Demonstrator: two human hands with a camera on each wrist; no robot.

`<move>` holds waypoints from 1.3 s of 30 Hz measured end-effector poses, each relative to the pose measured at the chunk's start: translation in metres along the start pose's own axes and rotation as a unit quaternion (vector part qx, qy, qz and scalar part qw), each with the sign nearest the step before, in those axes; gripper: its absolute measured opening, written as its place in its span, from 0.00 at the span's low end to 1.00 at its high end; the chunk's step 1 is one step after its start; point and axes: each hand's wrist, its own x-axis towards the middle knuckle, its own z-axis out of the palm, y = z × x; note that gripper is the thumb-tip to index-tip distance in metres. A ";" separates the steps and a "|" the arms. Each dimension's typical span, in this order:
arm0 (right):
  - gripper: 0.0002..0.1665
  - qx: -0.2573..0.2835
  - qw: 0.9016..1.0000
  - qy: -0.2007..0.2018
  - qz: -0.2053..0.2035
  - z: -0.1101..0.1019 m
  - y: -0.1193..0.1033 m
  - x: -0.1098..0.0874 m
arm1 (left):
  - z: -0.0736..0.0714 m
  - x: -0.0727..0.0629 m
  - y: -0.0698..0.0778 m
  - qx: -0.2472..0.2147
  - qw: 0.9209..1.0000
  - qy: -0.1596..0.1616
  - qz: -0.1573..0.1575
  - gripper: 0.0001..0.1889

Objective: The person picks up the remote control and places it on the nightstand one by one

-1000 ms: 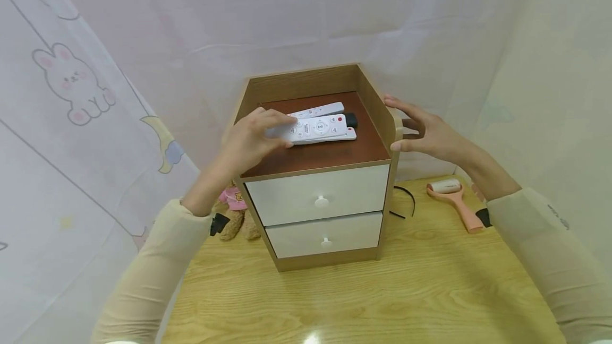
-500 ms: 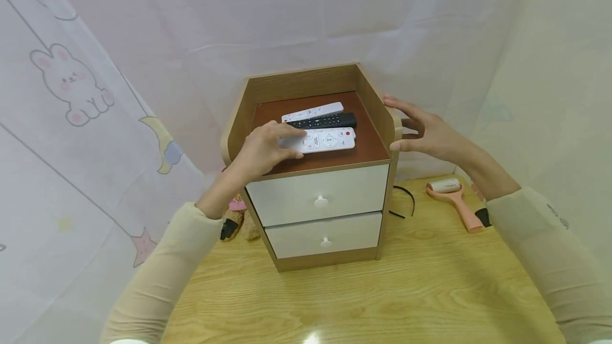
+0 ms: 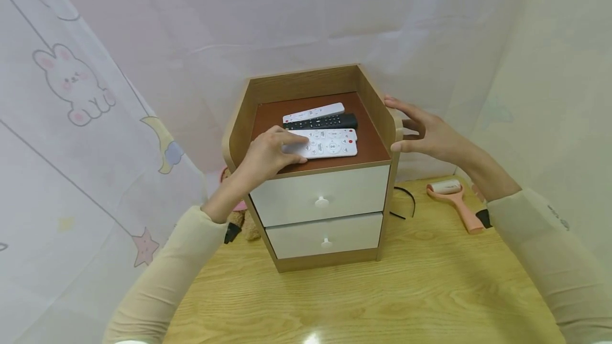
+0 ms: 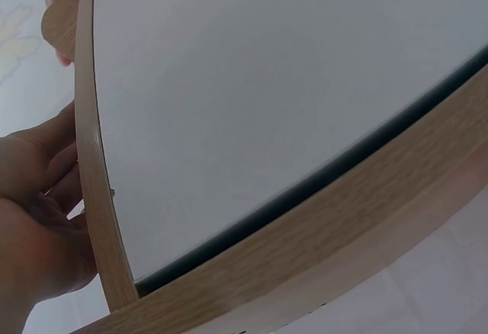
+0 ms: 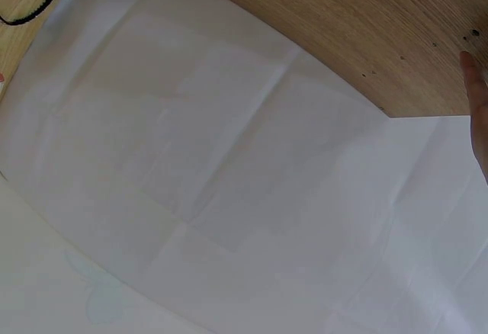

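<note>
My left hand point(image 3: 270, 154) pinches the left end of a white remote control point(image 3: 334, 147) at the front of the cabinet's brown top point(image 3: 268, 115). Right behind it, partly covered, lies another white remote point(image 3: 348, 134). Farther back are a black remote point(image 3: 330, 121) and a third white remote point(image 3: 315, 112), side by side. The right hand point(image 3: 427, 131) rests against the cabinet's right side panel point(image 3: 382, 121), thumb by the front edge. One extended finger point(image 5: 476, 94) touches the panel's outer face in the right wrist view. In the left wrist view the cabinet hides the remotes.
The small cabinet has two white drawers point(image 3: 306, 190) with round knobs and stands on a wooden table point(image 3: 334, 301). A pink lint roller point(image 3: 456, 203) and a black headband point(image 3: 412, 200) lie to its right. A plush toy point(image 3: 251, 227) sits at left. Curtains point(image 3: 306, 20) hang behind.
My left hand has brought the white remote forward and slightly right, down to the front of the cabinet top, uncovering the black remote and the other white ones. The right hand has not moved.
</note>
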 end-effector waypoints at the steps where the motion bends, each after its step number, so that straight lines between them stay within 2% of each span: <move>1: 0.51 0.000 1.000 0.000 0.001 0.000 0.000 0.000 | 0.001 0.000 0.000 0.000 1.000 0.002 0.002 0.20; 8: 0.51 -0.001 1.000 -0.004 0.002 0.000 -0.001 0.000 | 0.004 -0.002 -0.002 -0.001 1.000 0.010 0.025 0.19; 17: 0.51 0.002 1.000 -0.004 -0.001 0.001 -0.002 0.000 | 0.007 -0.004 -0.004 -0.001 0.999 0.003 0.035 0.18; 28: 0.51 0.001 1.000 -0.002 0.004 -0.001 0.000 0.001 | 0.009 -0.007 -0.005 0.030 0.998 0.006 0.062 0.19; 31: 0.51 0.000 1.000 -0.003 0.002 -0.002 0.001 0.001 | 0.009 -0.011 -0.004 0.037 0.997 0.016 0.070 0.19; 33: 0.51 -0.001 1.000 -0.004 0.001 -0.002 0.001 0.001 | 0.008 -0.016 -0.003 0.047 0.994 0.040 0.088 0.20; 35: 0.51 -0.004 1.000 -0.005 -0.001 -0.003 0.002 0.001 | 0.004 -0.023 0.000 0.055 0.988 0.085 0.117 0.20; 37: 0.51 -0.005 1.000 -0.005 0.000 -0.003 0.003 0.001 | 0.000 -0.033 0.004 0.061 0.975 0.147 0.153 0.20; 39: 0.51 -0.006 1.000 -0.005 0.003 -0.003 0.003 0.001 | -0.005 -0.045 0.009 0.060 0.958 0.213 0.184 0.20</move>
